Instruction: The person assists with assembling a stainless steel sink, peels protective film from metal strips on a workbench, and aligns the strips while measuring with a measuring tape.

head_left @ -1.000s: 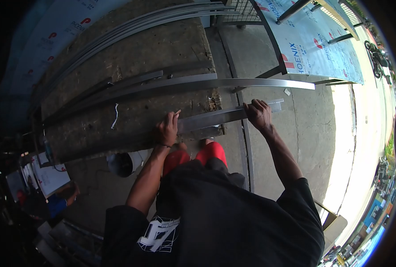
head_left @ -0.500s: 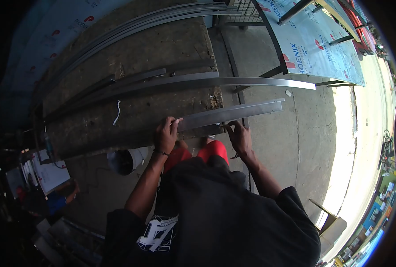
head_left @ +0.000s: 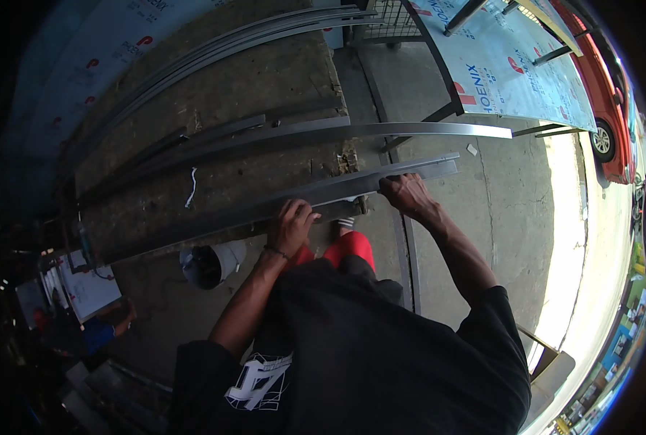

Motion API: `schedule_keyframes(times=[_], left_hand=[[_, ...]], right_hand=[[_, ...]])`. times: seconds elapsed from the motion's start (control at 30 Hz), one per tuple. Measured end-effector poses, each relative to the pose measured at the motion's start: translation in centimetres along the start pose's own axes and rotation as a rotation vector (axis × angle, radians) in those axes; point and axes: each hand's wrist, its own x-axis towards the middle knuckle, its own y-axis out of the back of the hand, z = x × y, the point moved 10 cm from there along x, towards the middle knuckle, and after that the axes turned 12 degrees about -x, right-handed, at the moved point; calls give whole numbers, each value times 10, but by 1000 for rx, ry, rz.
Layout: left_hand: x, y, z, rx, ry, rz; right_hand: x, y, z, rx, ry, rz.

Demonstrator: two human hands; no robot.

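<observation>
A long grey metal channel (head_left: 352, 185) lies along the near edge of the workbench (head_left: 265, 80), its far end jutting past the bench corner. My left hand (head_left: 289, 230) is closed at its near edge, fingers curled over the metal. Farther along, my right hand (head_left: 408, 194) is closed on the near side of the overhanging part; the fingertips are partly hidden. Behind it a second long flat metal bar (head_left: 439, 130) also sticks out beyond the bench. A white strip (head_left: 192, 187) rests on the bench top left of my hands.
More metal lengths (head_left: 214, 54) lie at the bench's back. A film-covered panel table (head_left: 511, 87) stands at right, with a red car (head_left: 602, 94) beyond. A bucket (head_left: 213, 262) sits on the floor below the bench. Another person's arm (head_left: 116, 319) shows at lower left.
My right hand has moved up from below the channel to its overhanging part. My left hand has shifted slightly right and down. The channel appears turned, showing its open side more.
</observation>
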Motion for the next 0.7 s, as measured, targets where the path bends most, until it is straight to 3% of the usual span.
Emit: schedule_keyframes(times=[0.03, 0.13, 0.23, 0.3, 0.4, 0.47, 0.5, 0.57, 0.7], left_hand=[[1, 2, -3, -41, 33, -10], [3, 11, -14, -150, 136, -42], [2, 4, -27, -247, 191, -99], [0, -1, -29, -273, 177, -131], [-3, -3, -29, -271, 164, -89], [2, 1, -22, -173, 72, -44], [1, 0, -23, -175, 78, -45], [1, 2, -23, -182, 49, -25], [3, 2, -27, -234, 75, -20]], right_hand=[[5, 7, 3, -5, 5, 3], [12, 4, 11, 249, -109, -386], [13, -22, 6, 361, 37, -565], [11, -31, 6, 375, 12, -568], [3, -20, 0, 326, 3, -489], [0, 27, -8, 95, -117, -152], [-5, 23, -21, 97, -116, -158], [-10, 27, -60, 111, 45, -33], [-12, 8, -85, 136, 110, 34]])
